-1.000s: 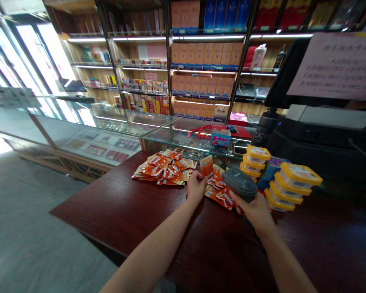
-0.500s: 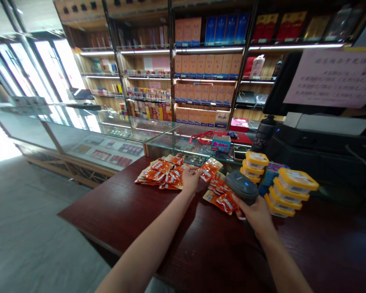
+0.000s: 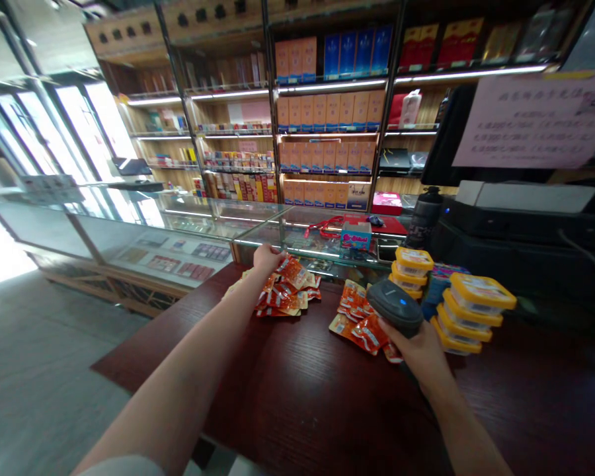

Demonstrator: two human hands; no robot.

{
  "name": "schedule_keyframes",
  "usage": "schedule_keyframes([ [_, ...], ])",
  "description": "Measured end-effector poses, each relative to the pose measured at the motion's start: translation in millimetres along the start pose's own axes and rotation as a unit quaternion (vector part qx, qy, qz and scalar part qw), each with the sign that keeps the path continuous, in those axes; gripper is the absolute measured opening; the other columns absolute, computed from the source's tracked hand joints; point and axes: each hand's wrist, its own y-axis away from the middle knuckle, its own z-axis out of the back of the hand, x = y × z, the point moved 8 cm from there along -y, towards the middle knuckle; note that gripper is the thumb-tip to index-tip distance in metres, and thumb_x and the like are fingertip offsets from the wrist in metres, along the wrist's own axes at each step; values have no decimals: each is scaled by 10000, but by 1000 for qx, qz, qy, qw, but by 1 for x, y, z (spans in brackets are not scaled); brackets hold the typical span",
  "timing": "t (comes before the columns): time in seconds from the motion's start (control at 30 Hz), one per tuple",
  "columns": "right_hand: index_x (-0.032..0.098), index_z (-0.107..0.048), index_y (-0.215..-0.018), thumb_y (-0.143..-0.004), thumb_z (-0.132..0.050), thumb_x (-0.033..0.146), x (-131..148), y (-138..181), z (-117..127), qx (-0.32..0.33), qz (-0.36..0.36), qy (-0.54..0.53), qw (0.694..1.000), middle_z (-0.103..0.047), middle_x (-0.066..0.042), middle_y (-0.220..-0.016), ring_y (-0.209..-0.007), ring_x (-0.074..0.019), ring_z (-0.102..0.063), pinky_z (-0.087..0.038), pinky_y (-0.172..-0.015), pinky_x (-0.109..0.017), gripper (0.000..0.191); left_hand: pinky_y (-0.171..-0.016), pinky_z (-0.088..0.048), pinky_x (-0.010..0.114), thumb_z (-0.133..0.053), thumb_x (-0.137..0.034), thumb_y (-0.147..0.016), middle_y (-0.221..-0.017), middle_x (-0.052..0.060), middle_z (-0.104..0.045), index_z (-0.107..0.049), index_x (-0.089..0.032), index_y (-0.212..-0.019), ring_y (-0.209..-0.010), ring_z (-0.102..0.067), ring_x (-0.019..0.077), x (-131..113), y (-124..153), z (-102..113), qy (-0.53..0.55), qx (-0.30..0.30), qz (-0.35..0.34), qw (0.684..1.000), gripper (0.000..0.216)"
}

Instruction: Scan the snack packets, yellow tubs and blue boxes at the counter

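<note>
My right hand (image 3: 416,347) is wrapped round a grey handheld barcode scanner (image 3: 395,307) with a small blue light, held over a small pile of orange snack packets (image 3: 359,314) on the dark red wooden counter (image 3: 297,390). My left hand (image 3: 268,256) reaches out to the far side of a larger pile of orange snack packets (image 3: 290,294) and pinches one packet at its top edge. The two piles lie apart with bare wood between them.
Two stacks of yellow-lidded tubs (image 3: 471,311) stand right of the scanner. Behind them sit a black register unit (image 3: 520,225) and a dark bottle (image 3: 421,221). Glass display cases (image 3: 188,218) run left and behind. Shelves of boxed goods (image 3: 327,112) fill the back wall.
My left hand carried a packet from the right pile leftwards to the far edge of the left pile. The right hand with the scanner stayed about where it was.
</note>
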Motion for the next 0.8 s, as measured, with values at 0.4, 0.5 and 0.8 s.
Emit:
schedule_keyframes([
  [0.4,167,-655,-822,-607,-713,549,0,-1,2,-4,3,9,1000,-562,15,-448,-367,-146,-471,-378,-373,-266,442,-881,-440,319,-493,-236,-836,-1069,107,-680,-699,-214,-996,-1012,-609,240,-14,15,-6,-233,44,-152,960,262],
  [0.5,166,-655,-805,-617,-710,532,-2,-2,2,-6,5,23,1000,-567,10,-449,-373,-144,-475,-387,-383,-265,415,-957,-395,365,-509,-315,-841,-1048,96,-694,-707,-227,-941,-1028,-601,249,-25,44,-29,-268,152,-214,927,239],
  [0.8,165,-626,-727,-605,-735,515,-7,-9,11,-30,1,-2,1000,-555,17,-447,-365,-134,-470,-388,-365,-257,386,-1103,-178,515,-548,-268,-832,-1082,126,-651,-694,-194,-868,-1156,-513,289,-41,89,-37,-229,119,-310,915,168],
])
